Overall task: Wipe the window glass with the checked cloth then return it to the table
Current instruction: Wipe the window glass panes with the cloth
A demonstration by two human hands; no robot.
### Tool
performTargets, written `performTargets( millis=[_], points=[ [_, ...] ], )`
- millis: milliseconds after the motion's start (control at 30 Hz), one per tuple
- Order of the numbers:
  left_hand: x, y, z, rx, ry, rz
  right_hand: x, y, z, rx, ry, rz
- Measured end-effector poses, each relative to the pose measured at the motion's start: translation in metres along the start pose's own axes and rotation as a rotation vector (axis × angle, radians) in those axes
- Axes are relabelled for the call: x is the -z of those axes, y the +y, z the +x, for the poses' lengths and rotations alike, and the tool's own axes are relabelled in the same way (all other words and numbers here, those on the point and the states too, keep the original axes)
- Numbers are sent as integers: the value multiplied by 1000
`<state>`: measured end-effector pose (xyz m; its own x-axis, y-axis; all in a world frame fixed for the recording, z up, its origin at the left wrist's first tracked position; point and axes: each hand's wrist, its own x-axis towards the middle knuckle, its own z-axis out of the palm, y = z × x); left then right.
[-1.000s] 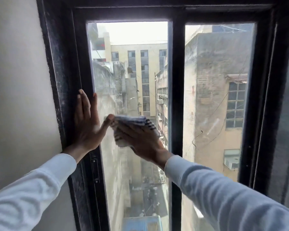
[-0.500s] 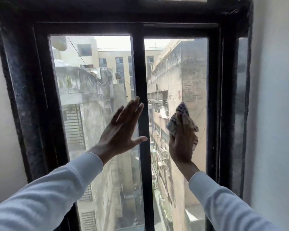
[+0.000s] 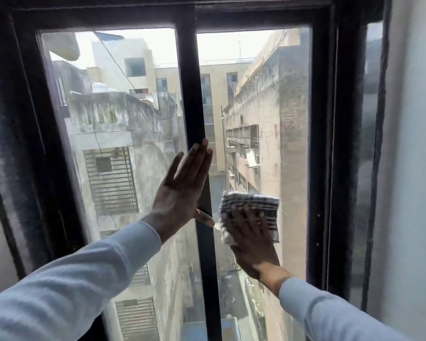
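The checked cloth (image 3: 252, 203), folded, dark and white, is pressed flat against the right window pane (image 3: 290, 148) under my right hand (image 3: 252, 242), low on the glass beside the centre bar. My left hand (image 3: 182, 190) lies open and flat, fingers together, on the left window pane (image 3: 113, 143) with its fingertips and thumb over the dark centre bar (image 3: 194, 107). Both arms wear pale long sleeves. The table is out of sight.
A dark, dusty window frame (image 3: 342, 143) surrounds both panes. Pale wall (image 3: 416, 168) stands close on the right, and wall on the far left. Buildings and an alley show through the glass.
My right hand with the cloth has moved from the left pane to the right pane, then slid lower towards the centre bar. My left hand shifted from the left frame to the centre bar.
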<state>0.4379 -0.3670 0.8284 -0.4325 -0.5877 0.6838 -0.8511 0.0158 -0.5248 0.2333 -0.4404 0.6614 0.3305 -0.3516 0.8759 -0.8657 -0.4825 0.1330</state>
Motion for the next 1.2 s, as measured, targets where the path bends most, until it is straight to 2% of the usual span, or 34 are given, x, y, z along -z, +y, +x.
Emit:
performTargets(
  millis=[33, 67, 100, 133, 233, 267, 300, 400, 433, 467, 500, 567, 600, 633, 667, 700, 733, 767, 800, 833, 867, 933, 967, 1000, 1100, 1133, 1200],
  points=[
    [1, 0, 0, 5, -13, -3, -3, 3, -5, 209, -29, -28],
    [1, -1, 1, 8, -25, 3, -3, 12, 2, 318, -14, -53],
    [2, -1, 2, 7, -40, 16, 1, 19, 13, 323, 0, -65],
    [2, 0, 2, 8, -52, 33, -1, 22, 16, 219, -4, -39],
    [1, 1, 1, 13, -49, 60, -13, -5, -24, -412, -53, 241],
    [1, 1, 1, 15, -53, 58, -19, -21, -43, -493, -68, 296],
    [0, 2, 1, 18, -56, 59, -22, -30, -52, -437, -90, 273],
    [1, 2, 2, 25, -65, 68, -14, 4, 4, 97, -10, 16],
    [2, 2, 2, 23, -67, 67, -3, 22, 37, 141, 23, -60],
    [2, 2, 2, 24, -63, 66, 6, 38, 63, 74, 73, -81],
    [3, 2, 2, 28, -58, 60, 13, 48, 81, -93, 146, -89],
    [6, 3, 1, 32, -70, 36, 8, 36, 78, -565, 255, -67],
    [7, 3, 2, 29, -78, 28, 2, 18, 63, -735, 230, 25],
    [8, 2, 3, 26, -84, 22, 0, -8, 47, -773, 131, 140],
    [8, 1, 3, 25, -93, 14, -1, -28, 40, -671, -20, 256],
    [10, -1, 3, 20, -103, -1, 0, -33, 39, -441, -104, 299],
    [12, -1, 4, 13, -114, -21, 4, -27, 51, -153, -112, 178],
    [13, -2, 4, 4, -118, -36, 15, -12, 76, 26, -67, 44],
    [12, -2, 3, 0, -114, -42, 25, 10, 101, 121, 23, -50],
    [12, -2, 2, 2, -107, -41, 32, 28, 120, 91, 121, -93],
    [12, -1, 1, 4, -105, -44, 37, 41, 129, -59, 211, -105],
    [11, 0, 0, 9, -104, -54, 34, 34, 104, -518, 316, -68],
    [10, 0, 1, 12, -103, -61, 25, 17, 77, -702, 308, -33],
    [9, -1, 1, 13, -108, -73, 11, -4, 46, -770, 230, 4],
    [10, -2, 3, 6, -126, -100, -19, -41, -3, -626, -256, 264],
    [10, -1, 3, 8, -123, -104, -17, -35, 3, -596, -324, 337],
    [10, -1, 3, 10, -115, -114, -7, -12, 30, -477, -239, 312]
  ],
)
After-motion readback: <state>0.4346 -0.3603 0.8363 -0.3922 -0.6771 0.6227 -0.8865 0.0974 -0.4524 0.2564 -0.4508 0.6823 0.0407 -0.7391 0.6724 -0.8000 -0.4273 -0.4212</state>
